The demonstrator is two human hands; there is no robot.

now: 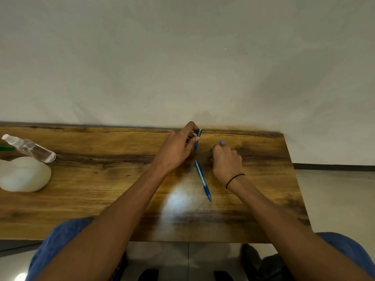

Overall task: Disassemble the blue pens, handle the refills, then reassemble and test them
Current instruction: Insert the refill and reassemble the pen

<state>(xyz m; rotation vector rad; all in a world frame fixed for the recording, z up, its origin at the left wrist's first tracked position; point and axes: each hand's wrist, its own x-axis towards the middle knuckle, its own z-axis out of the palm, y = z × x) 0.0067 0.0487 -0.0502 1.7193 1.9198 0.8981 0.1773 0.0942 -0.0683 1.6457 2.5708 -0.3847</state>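
My left hand (178, 147) pinches the upper barrel of a blue pen (197, 138) near the far edge of the wooden table (101, 179); the part stands nearly upright with its clip end up. My right hand (226, 161) is curled round another pen part, and only a small blue tip (222, 142) shows above the fingers. A second, whole blue pen (203, 181) lies flat on the table between my wrists, its point toward me.
At the table's left end lie a clear spray bottle (30, 148) and a white rounded object (24, 174), with a green item (6, 148) at the frame edge. A bare wall stands behind the table; the floor shows at the right.
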